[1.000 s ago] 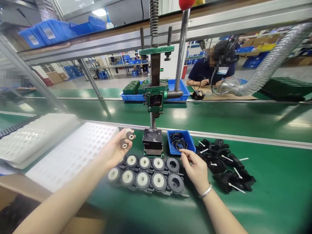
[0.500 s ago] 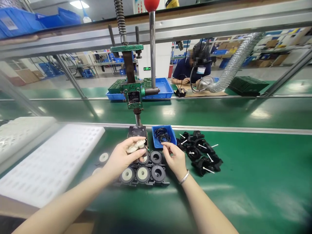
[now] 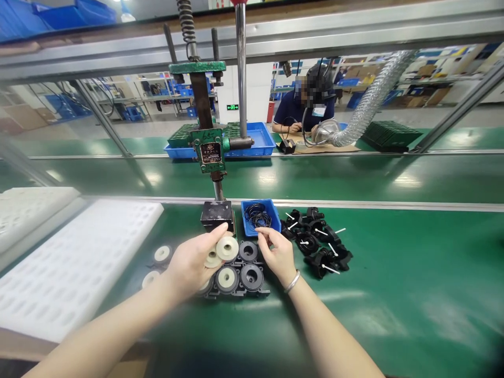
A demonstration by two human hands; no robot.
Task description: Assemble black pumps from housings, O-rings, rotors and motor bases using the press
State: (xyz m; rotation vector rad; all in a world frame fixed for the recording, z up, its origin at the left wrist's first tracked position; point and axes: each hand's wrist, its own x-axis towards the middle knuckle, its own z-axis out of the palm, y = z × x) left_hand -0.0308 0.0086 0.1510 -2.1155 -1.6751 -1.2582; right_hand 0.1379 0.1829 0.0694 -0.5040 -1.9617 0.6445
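I note left hand (image 3: 192, 265) fingers closed on white discs (image 3: 227, 248); right hand (image 3: 277, 254) pinches a black ring. Below the fingers, two housings (image 3: 248, 251) unfilled.

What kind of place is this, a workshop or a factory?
Most likely a factory assembly line: a long green conveyor belt, a hand-lever press, rows of small black housings, and another worker seated across the belt.
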